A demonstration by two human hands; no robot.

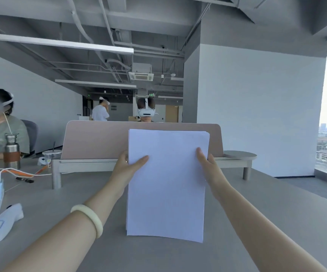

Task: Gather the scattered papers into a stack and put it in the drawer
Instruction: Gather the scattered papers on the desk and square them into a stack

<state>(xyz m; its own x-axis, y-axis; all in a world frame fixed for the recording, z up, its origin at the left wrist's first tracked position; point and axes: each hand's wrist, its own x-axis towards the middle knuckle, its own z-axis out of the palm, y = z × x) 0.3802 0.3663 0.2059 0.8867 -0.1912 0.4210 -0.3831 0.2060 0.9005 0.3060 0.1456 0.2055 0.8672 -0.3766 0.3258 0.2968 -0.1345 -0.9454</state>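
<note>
A stack of white papers [166,185] stands upright on its bottom edge on the grey desk [257,216], its face toward me. My left hand [128,165] grips the stack's left edge, thumb across the front and fingers behind. My right hand [207,163] holds the right edge the same way, thumb on the front. A pale bangle sits on my left wrist. No drawer is in view.
A pinkish desk divider [99,140] on a low shelf stands right behind the papers. At the left are a steel bottle [11,152], a plastic cup [51,156], cables, chargers and a white pouch [5,222]. Seated people are at the left and beyond the divider.
</note>
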